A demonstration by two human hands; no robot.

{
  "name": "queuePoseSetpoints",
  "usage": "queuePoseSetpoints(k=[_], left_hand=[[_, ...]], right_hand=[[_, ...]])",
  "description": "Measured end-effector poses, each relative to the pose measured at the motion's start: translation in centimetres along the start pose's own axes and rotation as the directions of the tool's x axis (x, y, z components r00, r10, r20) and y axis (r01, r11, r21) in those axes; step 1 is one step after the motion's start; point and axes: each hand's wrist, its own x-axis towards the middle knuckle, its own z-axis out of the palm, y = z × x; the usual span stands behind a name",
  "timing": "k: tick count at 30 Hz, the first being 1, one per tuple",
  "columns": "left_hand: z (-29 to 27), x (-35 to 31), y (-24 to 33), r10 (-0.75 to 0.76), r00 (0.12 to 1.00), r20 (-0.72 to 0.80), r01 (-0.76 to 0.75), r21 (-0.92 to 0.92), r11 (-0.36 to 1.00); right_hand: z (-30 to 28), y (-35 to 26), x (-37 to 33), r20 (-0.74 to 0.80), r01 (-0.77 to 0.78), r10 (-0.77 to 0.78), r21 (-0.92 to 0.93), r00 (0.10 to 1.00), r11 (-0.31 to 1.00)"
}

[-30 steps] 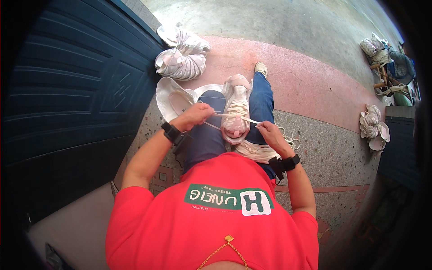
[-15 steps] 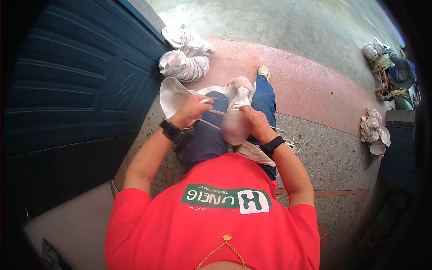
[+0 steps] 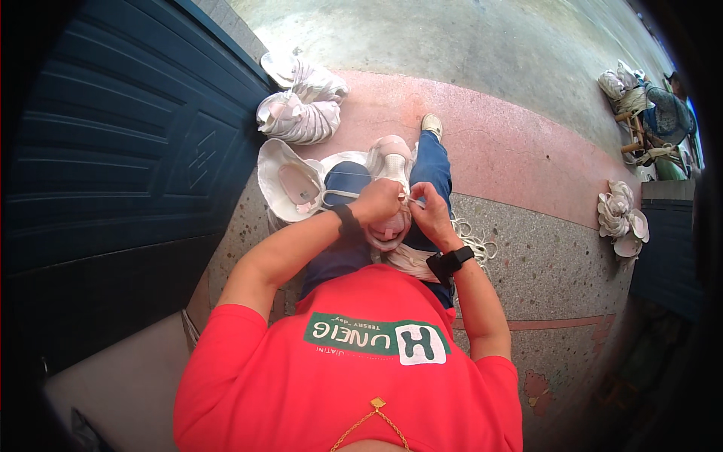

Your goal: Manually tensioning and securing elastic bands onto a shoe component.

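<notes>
A pale pink and white shoe upper (image 3: 393, 151) lies across my lap, its opening toward me. Over its lacing area my left hand (image 3: 379, 202) is closed, pinching a white shoelace (image 3: 340, 193) that loops out to the left across my blue-clad leg. My right hand (image 3: 431, 213) sits just beside it at the right edge of the upper, fingertips pinched on the lace close to the eyelets. The exact grip is partly hidden by the fingers. Left of my leg rests another white upper (image 3: 273, 175) with a pink inside.
A bundle of white laces (image 3: 474, 242) hangs by my right thigh. Stacked white uppers (image 3: 301, 120) lie on the floor by the dark blue door (image 3: 128, 151). Another stack of uppers (image 3: 621, 215) is at the right, below a cluttered wooden chair (image 3: 640, 128).
My left hand has moved right from over my left leg to the upper, next to my right hand. The lace stretched between the hands now loops leftward.
</notes>
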Motion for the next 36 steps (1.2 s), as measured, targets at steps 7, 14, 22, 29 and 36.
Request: queuePoseSetpoints(k=[7, 14, 22, 29, 36], left_hand=[[0.8, -1.3, 0.6, 0.249, 0.930, -0.269, -0.211, 0.162, 0.964], [1.0, -1.7, 0.6, 0.205, 0.935, -0.288, -0.158, 0.180, 0.971], [1.1, -1.5, 0.4, 0.124, 0.940, -0.317, -0.061, 0.202, 0.977], [0.7, -2.2, -0.6, 0.224, 0.926, -0.304, -0.198, 0.114, 0.973], [-9.4, -4.3, -2.1, -0.348, 0.901, 0.258, 0.420, -0.717, 0.556]], right_hand=[[-1.4, -1.1, 2.6, 0.397, -0.486, 0.350, 0.325, 0.849, 0.811], [-1.9, -2.1, 3.3, 0.435, -0.414, 0.279, 0.256, 0.856, 0.873], [-1.6, -2.4, 3.0, 0.445, -0.344, 0.191, 0.295, 0.875, 0.891], [-1.9, -1.9, 3.2, 0.536, -0.522, 0.275, 0.386, 0.798, 0.761], [-1.1, -1.6, 2.7, 0.493, -0.542, 0.296, 0.493, 0.819, 0.680]])
